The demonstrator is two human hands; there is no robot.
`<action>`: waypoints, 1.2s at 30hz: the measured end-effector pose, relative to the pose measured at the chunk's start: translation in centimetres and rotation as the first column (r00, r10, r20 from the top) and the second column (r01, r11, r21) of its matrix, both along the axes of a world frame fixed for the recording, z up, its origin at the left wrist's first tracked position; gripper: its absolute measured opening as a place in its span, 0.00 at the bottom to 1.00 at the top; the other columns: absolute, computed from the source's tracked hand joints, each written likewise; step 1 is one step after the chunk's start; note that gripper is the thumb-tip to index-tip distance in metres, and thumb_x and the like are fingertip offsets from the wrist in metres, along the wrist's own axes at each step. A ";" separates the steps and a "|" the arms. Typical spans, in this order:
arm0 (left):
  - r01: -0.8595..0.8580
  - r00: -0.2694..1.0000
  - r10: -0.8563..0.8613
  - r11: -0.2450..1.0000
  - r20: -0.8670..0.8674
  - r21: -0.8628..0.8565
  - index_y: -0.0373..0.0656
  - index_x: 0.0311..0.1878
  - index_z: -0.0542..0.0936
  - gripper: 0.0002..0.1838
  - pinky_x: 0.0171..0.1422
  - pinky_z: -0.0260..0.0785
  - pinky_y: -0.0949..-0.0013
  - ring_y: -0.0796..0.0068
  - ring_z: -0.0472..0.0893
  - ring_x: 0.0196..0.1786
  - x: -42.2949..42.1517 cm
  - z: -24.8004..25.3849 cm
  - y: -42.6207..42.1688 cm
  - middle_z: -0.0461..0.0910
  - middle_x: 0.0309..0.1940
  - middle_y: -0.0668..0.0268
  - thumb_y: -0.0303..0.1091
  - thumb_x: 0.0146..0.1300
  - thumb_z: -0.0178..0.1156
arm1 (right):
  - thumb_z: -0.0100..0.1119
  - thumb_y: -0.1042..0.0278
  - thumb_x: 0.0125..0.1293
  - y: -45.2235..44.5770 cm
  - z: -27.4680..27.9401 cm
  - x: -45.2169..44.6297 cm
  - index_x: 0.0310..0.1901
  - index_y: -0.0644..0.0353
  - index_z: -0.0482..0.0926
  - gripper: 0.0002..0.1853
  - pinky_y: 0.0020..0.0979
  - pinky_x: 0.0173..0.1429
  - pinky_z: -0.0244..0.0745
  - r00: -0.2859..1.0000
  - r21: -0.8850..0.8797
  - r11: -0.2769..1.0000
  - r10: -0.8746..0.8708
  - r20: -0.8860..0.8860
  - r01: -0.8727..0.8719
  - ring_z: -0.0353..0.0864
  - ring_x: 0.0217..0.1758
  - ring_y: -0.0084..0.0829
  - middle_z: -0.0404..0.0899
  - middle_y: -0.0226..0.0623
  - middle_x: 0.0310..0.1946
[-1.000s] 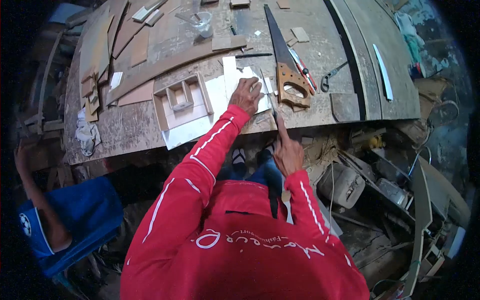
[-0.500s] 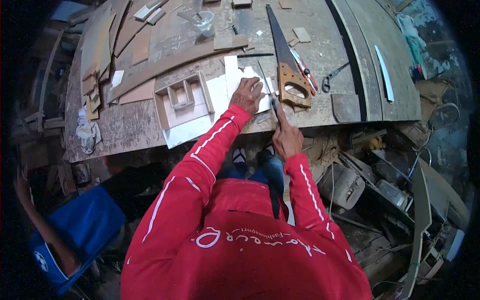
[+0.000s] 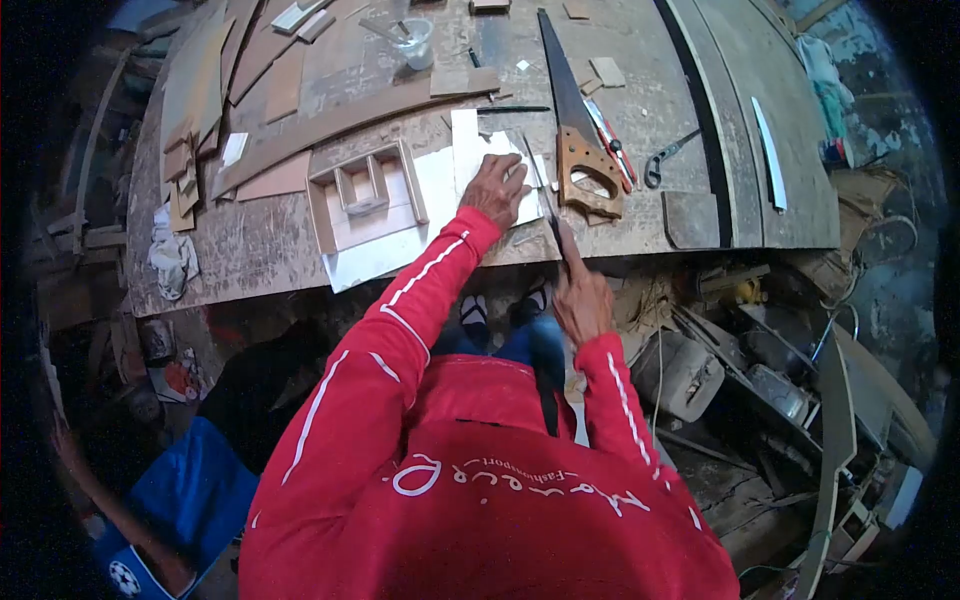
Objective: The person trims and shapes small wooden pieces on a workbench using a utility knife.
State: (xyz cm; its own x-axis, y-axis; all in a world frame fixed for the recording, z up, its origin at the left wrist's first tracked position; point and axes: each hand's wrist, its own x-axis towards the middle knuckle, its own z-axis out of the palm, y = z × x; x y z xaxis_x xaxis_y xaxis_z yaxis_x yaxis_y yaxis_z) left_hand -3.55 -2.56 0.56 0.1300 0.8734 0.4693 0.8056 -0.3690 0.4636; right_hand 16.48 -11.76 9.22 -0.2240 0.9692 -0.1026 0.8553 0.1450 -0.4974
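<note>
My left hand (image 3: 494, 190) lies with its fingers apart, pressing on a white sheet (image 3: 432, 180) at the workbench's front edge. Around the dark handle of a thin-bladed knife (image 3: 552, 215) my right hand (image 3: 582, 298) is closed, with the forefinger stretched along it. The blade points up the bench beside the sheet's right edge. Left of my left hand, an open wooden box with small compartments (image 3: 366, 197) rests partly on the white sheet. A handsaw with a wooden handle (image 3: 590, 172) lies just right of the knife.
Scissors (image 3: 655, 168) and a red cutter (image 3: 616, 148) lie right of the saw. A plastic cup (image 3: 415, 48), a long wooden strip (image 3: 350, 132) and several board pieces are on the workbench (image 3: 260, 260). A person in blue (image 3: 195, 495) is at lower left. Clutter fills the lower right.
My right hand has moved slightly back toward me with the knife. My left hand has stayed in place. The person in blue has shifted down and to the right.
</note>
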 end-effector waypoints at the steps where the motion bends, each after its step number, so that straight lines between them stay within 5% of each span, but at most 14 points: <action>1: 0.000 1.000 0.000 1.000 0.006 -0.013 0.38 0.50 0.81 0.17 0.58 0.73 0.58 0.53 0.74 0.56 0.1 0.3 -0.1 0.78 0.54 0.55 0.30 0.56 0.66 | 0.52 0.69 0.65 1.2 -1.7 -0.3 0.75 0.34 0.56 0.37 0.53 0.31 0.71 1.000 0.055 0.998 0.014 0.012 -0.014 0.79 0.23 0.57 0.78 0.54 0.20; 15: -0.010 1.000 0.009 0.999 0.020 0.031 0.38 0.47 0.82 0.16 0.57 0.74 0.57 0.54 0.75 0.54 0.1 0.0 0.2 0.79 0.52 0.57 0.30 0.55 0.67 | 0.51 0.68 0.66 -0.9 1.4 0.4 0.76 0.30 0.53 0.38 0.52 0.30 0.73 0.992 -0.074 0.997 0.010 0.123 -0.001 0.80 0.23 0.56 0.79 0.55 0.21; 18: -0.009 1.000 0.008 1.000 0.012 0.014 0.38 0.48 0.82 0.16 0.57 0.74 0.58 0.54 0.75 0.55 0.0 -0.1 0.0 0.78 0.53 0.56 0.30 0.55 0.67 | 0.51 0.68 0.66 0.4 0.7 0.1 0.76 0.29 0.53 0.38 0.54 0.32 0.72 1.000 -0.012 1.000 0.020 0.013 -0.020 0.80 0.24 0.57 0.79 0.56 0.21; 26: -0.012 1.000 0.012 1.000 -0.007 0.017 0.38 0.48 0.81 0.16 0.58 0.74 0.58 0.53 0.74 0.56 0.0 -0.1 0.1 0.78 0.53 0.56 0.30 0.56 0.66 | 0.51 0.69 0.66 -1.1 1.3 0.8 0.76 0.30 0.54 0.38 0.55 0.34 0.71 0.999 -0.098 0.995 -0.007 0.036 0.010 0.80 0.26 0.58 0.78 0.57 0.20; 30: -0.003 1.000 0.002 0.999 0.002 0.034 0.39 0.47 0.81 0.15 0.57 0.74 0.58 0.54 0.75 0.55 0.0 0.0 0.0 0.78 0.53 0.57 0.30 0.56 0.66 | 0.51 0.68 0.67 2.6 -0.7 -1.7 0.75 0.29 0.57 0.35 0.54 0.34 0.69 1.000 0.035 0.999 -0.003 0.026 0.002 0.79 0.27 0.59 0.77 0.61 0.22; 34: 0.010 1.000 -0.010 0.999 0.003 0.037 0.37 0.47 0.81 0.15 0.57 0.73 0.57 0.53 0.75 0.54 -0.1 -0.2 0.3 0.78 0.52 0.56 0.29 0.56 0.65 | 0.51 0.66 0.67 -0.8 1.8 -0.2 0.74 0.30 0.57 0.35 0.55 0.37 0.71 0.993 -0.146 0.988 -0.044 0.107 0.060 0.79 0.28 0.59 0.78 0.60 0.24; 36: 0.013 1.000 -0.013 0.999 0.007 0.035 0.36 0.47 0.80 0.15 0.58 0.72 0.58 0.53 0.74 0.55 -0.2 -0.3 0.0 0.77 0.52 0.55 0.30 0.56 0.65 | 0.52 0.68 0.65 -0.8 0.7 0.0 0.75 0.31 0.55 0.38 0.53 0.33 0.74 1.000 -0.055 0.998 -0.003 0.027 0.005 0.80 0.25 0.58 0.78 0.57 0.21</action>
